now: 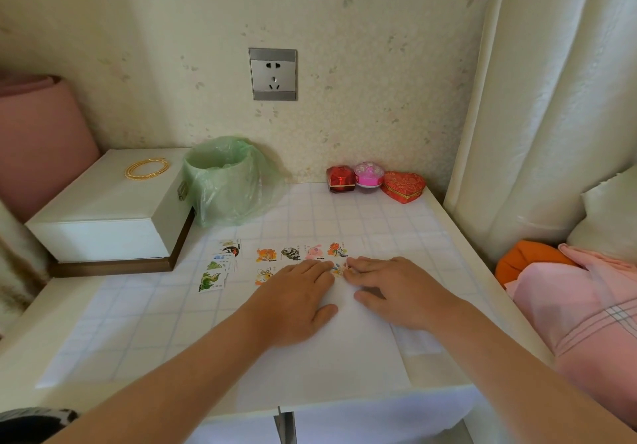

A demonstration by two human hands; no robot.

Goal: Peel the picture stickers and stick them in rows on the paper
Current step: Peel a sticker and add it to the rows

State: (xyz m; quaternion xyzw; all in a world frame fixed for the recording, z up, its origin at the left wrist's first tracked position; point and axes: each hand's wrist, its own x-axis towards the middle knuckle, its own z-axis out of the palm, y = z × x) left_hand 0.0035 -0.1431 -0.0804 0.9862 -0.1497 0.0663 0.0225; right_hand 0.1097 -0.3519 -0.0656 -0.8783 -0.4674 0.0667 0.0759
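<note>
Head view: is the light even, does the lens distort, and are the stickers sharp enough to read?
Head view, light: soft and even, with only faint shadows under the left hand and right hand. Head view, distortion: the wide lens bows the table edges. Head view, focus: the stickers on the paper look soft, their colours clear but their print unreadable.

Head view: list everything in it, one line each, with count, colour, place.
paper: one, white, table centre, under both hands
stuck stickers: six visible, multicoloured, two rows at paper's far edge
loose stickers: several, mostly green, left of paper
box: one, white, back left
bangles: gold, count unclear, on box
bin: one, green bag liner, beside box
trinket boxes: three, red, pink, red, against wall
socket: one, grey, wall
left hand: flat on paper
right hand: flat, fingertips at a second-row sticker
</note>
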